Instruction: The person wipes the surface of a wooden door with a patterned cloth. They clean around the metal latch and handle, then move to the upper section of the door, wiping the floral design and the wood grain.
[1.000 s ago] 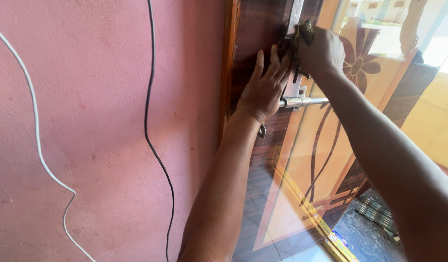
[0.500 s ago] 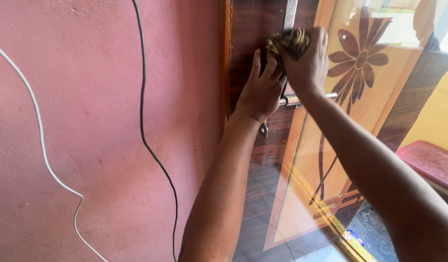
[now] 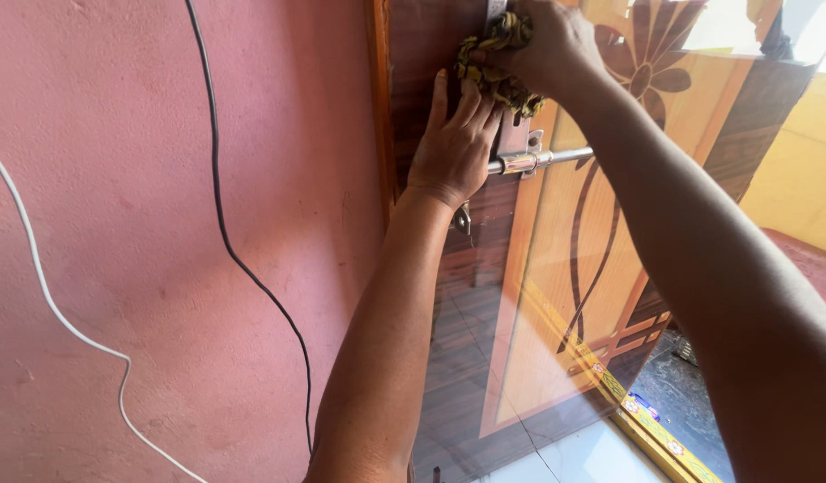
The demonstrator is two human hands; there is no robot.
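Against the dark edge strip of a glossy wooden door (image 3: 556, 295), your right hand (image 3: 556, 40) presses a bunched yellow-and-dark rag (image 3: 498, 63) onto the metal latch plate (image 3: 513, 134), fingers closed tight around the cloth. Your left hand (image 3: 453, 143) lies flat on the door just left of the plate, fingers open and spread, their tips touching the rag's lower edge. A shiny steel bolt (image 3: 538, 161) juts out to the right below the rag, passing just beside your left thumb. To the left, a pink wall (image 3: 118, 224) carries a black cable (image 3: 243, 268) and a white cable (image 3: 46, 286) running down it.

Risks, judging from this hold: the loose folds of the rag could snag on the bolt's bracket, and your left fingers sit close enough to the bolt to be pinched if it slides. Pressure on the door might also swing it away from you.
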